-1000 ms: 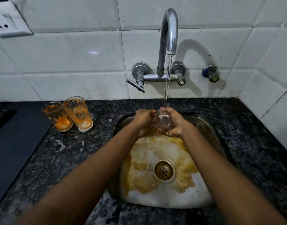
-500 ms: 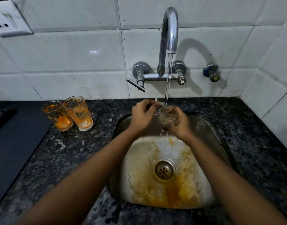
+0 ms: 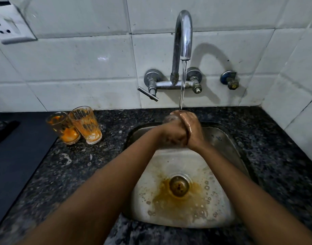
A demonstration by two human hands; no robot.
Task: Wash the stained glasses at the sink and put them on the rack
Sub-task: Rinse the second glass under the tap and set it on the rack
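Note:
Both my hands wrap one clear glass [image 3: 170, 117] under the running tap [image 3: 183, 36], over the back of the steel sink [image 3: 227, 144]. My left hand [image 3: 171, 135] grips it from the left and my right hand [image 3: 191, 129] closes over it from the right, so only a bit of the glass shows above my fingers. The water stream lands on my right hand. Two orange-stained glasses [image 3: 62, 128] [image 3: 86, 124] stand upright side by side on the dark granite counter [image 3: 67, 174], left of the sink. No rack is in view.
Orange residue pools around the sink drain [image 3: 179, 186]. The tap's lever handle [image 3: 148, 93] sticks out to the left at the tiled wall. A wall socket [image 3: 8, 27] sits at the top left. A dark mat [image 3: 14, 156] covers the counter's left part.
My hands closed together around the glass, hiding most of it. The orange water in the sink has drained toward the drain hole.

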